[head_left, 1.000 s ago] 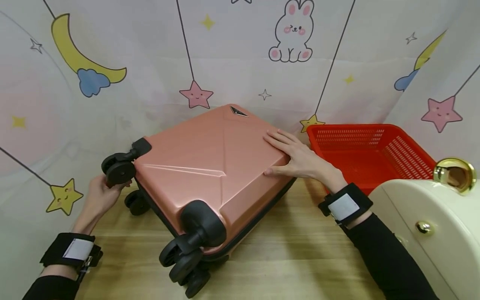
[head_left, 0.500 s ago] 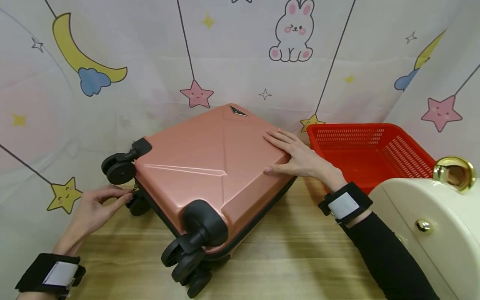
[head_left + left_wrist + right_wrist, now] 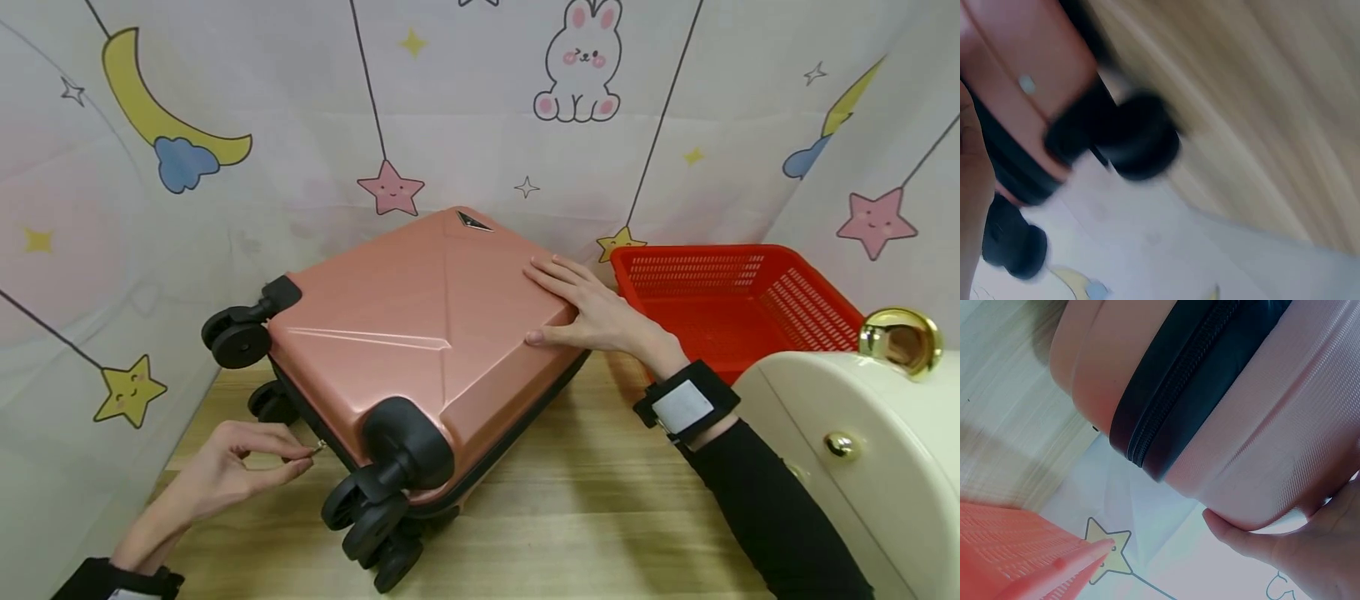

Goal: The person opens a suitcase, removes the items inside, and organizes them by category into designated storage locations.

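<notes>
A pink hard-shell suitcase lies on its side in the middle of the head view, its black wheels facing the near left. My left hand pinches a small metallic zipper pull between thumb and fingers at the black seam of the wheeled end. With fingers spread, my right hand rests on the shell's right edge, thumb on the side. In the right wrist view a black zipper runs between the two shell halves. The left wrist view is blurred and shows only part of that hand, at its left edge.
A red perforated basket stands at the back right. In front of it is a cream rounded cabinet with gold knobs. A patterned cloth hangs behind the wooden tabletop.
My left hand has come from behind the far left wheel along the seam toward the near wheels, pinching the zipper pull. The right hand and suitcase have stayed in place.
</notes>
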The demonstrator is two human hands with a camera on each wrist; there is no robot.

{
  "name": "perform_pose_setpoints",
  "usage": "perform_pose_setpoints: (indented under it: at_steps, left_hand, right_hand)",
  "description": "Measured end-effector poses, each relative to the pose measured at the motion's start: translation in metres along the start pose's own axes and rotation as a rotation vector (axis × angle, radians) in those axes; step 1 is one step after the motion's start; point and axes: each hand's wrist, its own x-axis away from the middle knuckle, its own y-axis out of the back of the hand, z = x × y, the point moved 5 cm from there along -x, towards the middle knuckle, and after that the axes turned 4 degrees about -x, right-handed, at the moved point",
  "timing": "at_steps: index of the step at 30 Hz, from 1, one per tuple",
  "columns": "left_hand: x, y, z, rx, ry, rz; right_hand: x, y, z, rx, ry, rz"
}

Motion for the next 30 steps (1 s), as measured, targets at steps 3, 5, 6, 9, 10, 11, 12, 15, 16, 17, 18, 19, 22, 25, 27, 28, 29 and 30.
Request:
perform_pose_setpoints:
  at_steps: [3,5,6,9,10,11,12,15,16,17,18,19,22,25,27,28,29,30]
  left_hand:
    - [0.000,-0.016,-0.009,0.044,-0.030,0.031]
    - [0.000,-0.027,-0.016,0.105,-0.067,0.057]
    - [-0.001,-0.033,-0.019,0.142,-0.097,0.064]
    - [-0.002,-0.052,-0.027,0.247,-0.170,0.081]
    - [-0.002,-0.058,-0.029,0.279,-0.195,0.082]
    - [-0.002,-0.063,-0.031,0.299,-0.213,0.076]
    - [-0.001,-0.067,-0.032,0.311,-0.227,0.067]
    - [0.002,-0.074,-0.034,0.314,-0.211,0.045]
    - [0.002,-0.075,-0.035,0.303,-0.215,0.037]
    - [0.002,-0.076,-0.035,0.290,-0.194,0.041]
    - [0.002,-0.078,-0.036,0.280,-0.182,0.050]
    - [0.002,-0.079,-0.037,0.267,-0.167,0.061]
    - [0.000,-0.086,-0.040,0.297,-0.115,0.138]
    - [-0.001,-0.093,-0.042,0.400,-0.050,0.235]
    - [-0.001,-0.095,-0.043,0.463,-0.003,0.298]
    - [-0.001,-0.095,-0.042,0.479,0.020,0.324]
    - [-0.002,-0.092,-0.042,0.454,0.031,0.340]
    - [-0.002,-0.089,-0.041,0.424,0.058,0.345]
  right_hand:
    - [0.000,0.000,0.000,0.001,-0.004,0.002]
    - [0.000,0.000,0.000,0.000,-0.006,0.003]
    - [0.000,0.000,0.000,0.000,-0.007,0.004]
    - [0.000,0.001,0.000,-0.001,-0.009,0.002]
    - [0.000,0.001,0.000,-0.002,-0.008,0.002]
    - [0.000,0.001,0.000,-0.003,-0.008,0.002]
    - [0.000,0.001,0.000,-0.002,-0.006,0.003]
    - [0.000,0.000,0.000,-0.004,0.000,0.001]
    - [0.000,0.000,0.001,-0.004,0.001,0.001]
    - [0.000,0.000,0.001,-0.004,0.002,0.000]
    - [-0.001,-0.001,0.001,-0.003,0.003,-0.001]
    - [-0.001,-0.001,0.001,-0.005,0.003,-0.001]
    - [-0.001,-0.002,0.001,-0.004,0.001,0.001]
    - [-0.001,-0.001,0.001,-0.004,-0.001,0.001]
    - [0.000,-0.001,0.001,-0.002,0.000,0.002]
    - [0.000,-0.001,0.001,-0.001,0.001,0.002]
    - [0.000,-0.001,0.001,0.000,0.002,0.004]
    - [0.000,-0.001,0.002,-0.002,0.004,0.006]
